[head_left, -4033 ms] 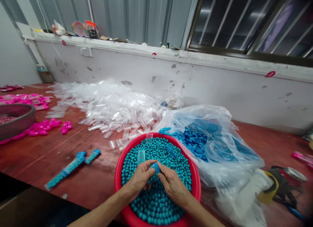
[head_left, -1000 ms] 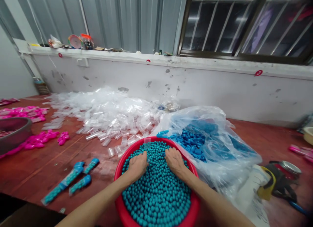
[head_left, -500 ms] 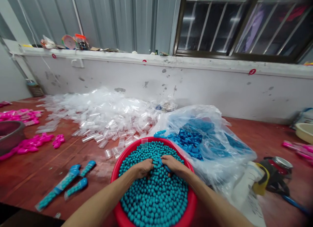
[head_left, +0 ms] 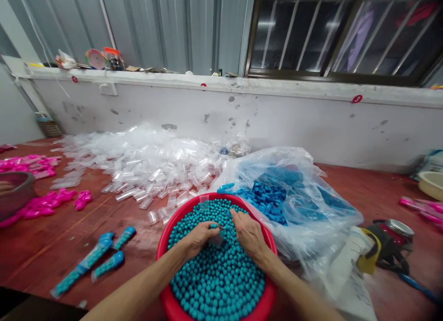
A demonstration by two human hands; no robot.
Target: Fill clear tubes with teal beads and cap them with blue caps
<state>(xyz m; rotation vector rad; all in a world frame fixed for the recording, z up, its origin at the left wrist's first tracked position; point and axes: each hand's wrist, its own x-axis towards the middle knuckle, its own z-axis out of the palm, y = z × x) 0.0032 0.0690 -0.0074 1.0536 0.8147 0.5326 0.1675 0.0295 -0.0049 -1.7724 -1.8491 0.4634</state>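
Both my hands are inside a red basin (head_left: 166,247) heaped with small teal balls (head_left: 221,279). My left hand (head_left: 197,238) grips a clear plastic tube (head_left: 217,238) lying on the balls. My right hand (head_left: 248,233) is right beside it, fingers pinched at the tube's mouth; whether it holds a ball or a cap I cannot tell. A clear bag of blue caps (head_left: 273,196) lies open just behind the basin on the right. Three filled, capped tubes (head_left: 93,261) lie on the red table to the left.
A big heap of empty clear tubes (head_left: 148,159) covers the table behind the basin. Pink parts (head_left: 48,201) and a grey basin (head_left: 14,196) sit at far left. A tape dispenser and a jar (head_left: 387,242) lie at right. A white wall ledge runs behind.
Four seconds ago two filled tubes lay to the left; now there are three. My hands spread over the balls a second ago and have come together around a clear tube.
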